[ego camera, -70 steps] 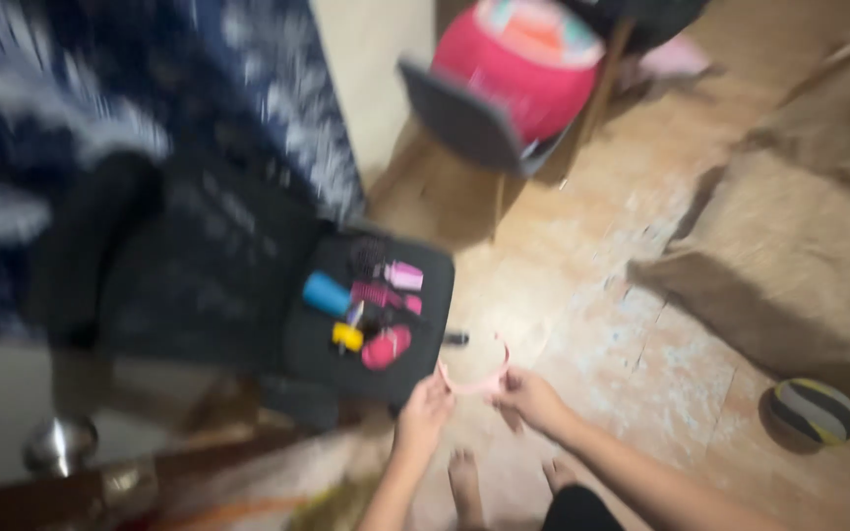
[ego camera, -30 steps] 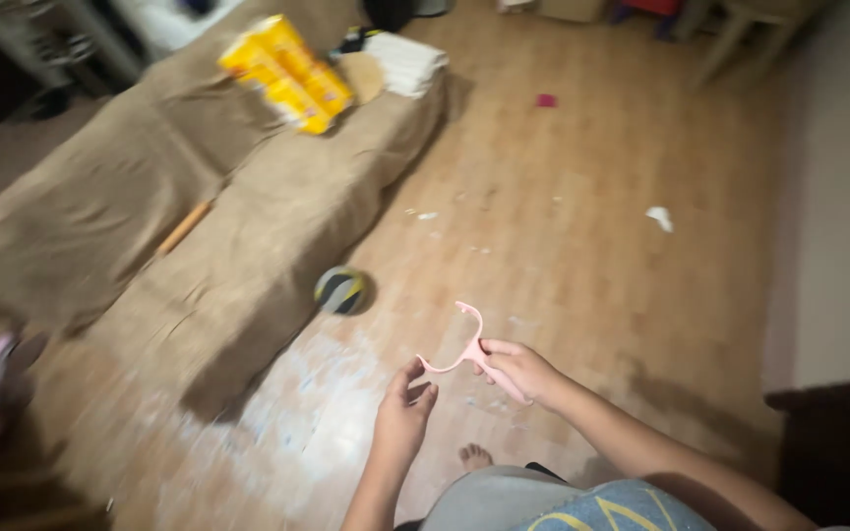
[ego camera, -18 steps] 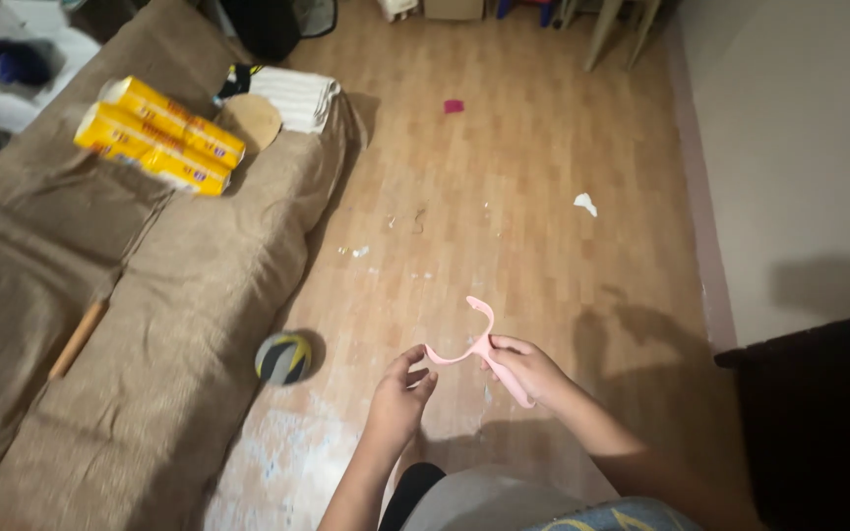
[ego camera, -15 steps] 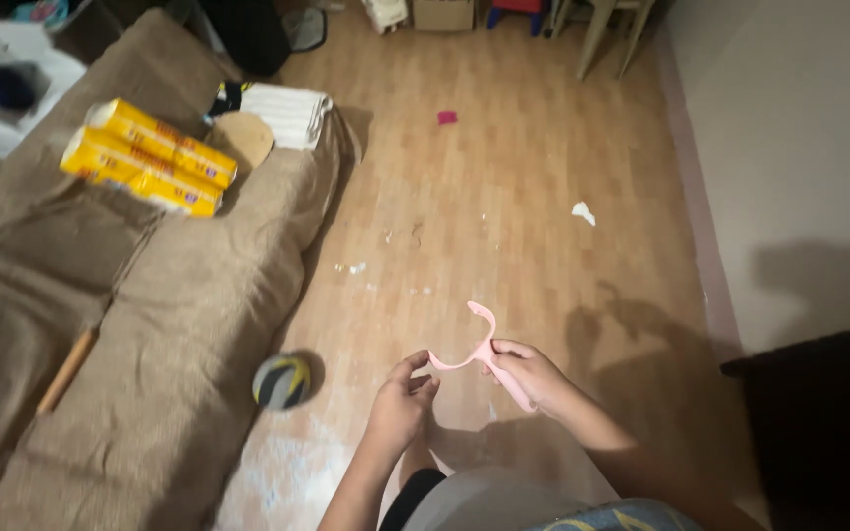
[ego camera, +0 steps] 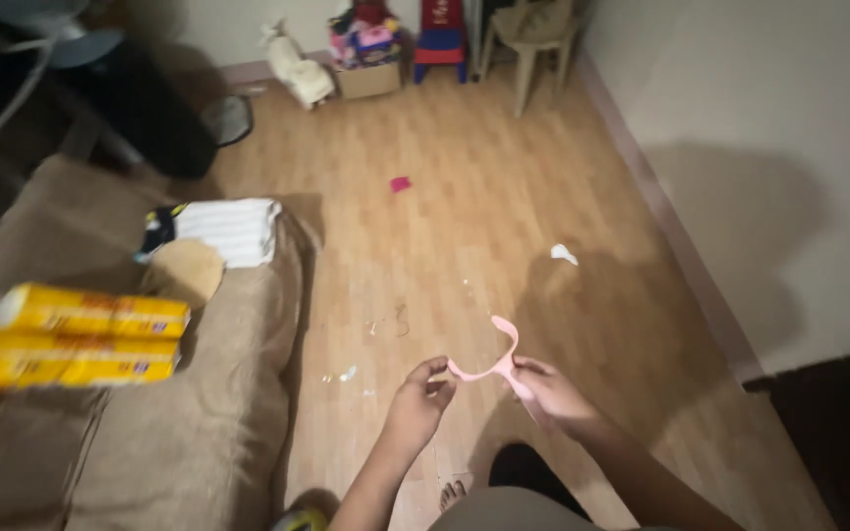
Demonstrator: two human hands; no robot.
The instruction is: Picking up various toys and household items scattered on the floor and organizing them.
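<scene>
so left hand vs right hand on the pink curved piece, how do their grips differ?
The right hand closes around the stem of the pink curved piece, fingers wrapped over it; the left hand only meets one tip, thumb and forefinger curled in a loose pinch. The right hand's palm faces down over the piece; the left hand shows its back, fingers bent inward. Both hands hover above the wooden floor at about the same height.
</scene>
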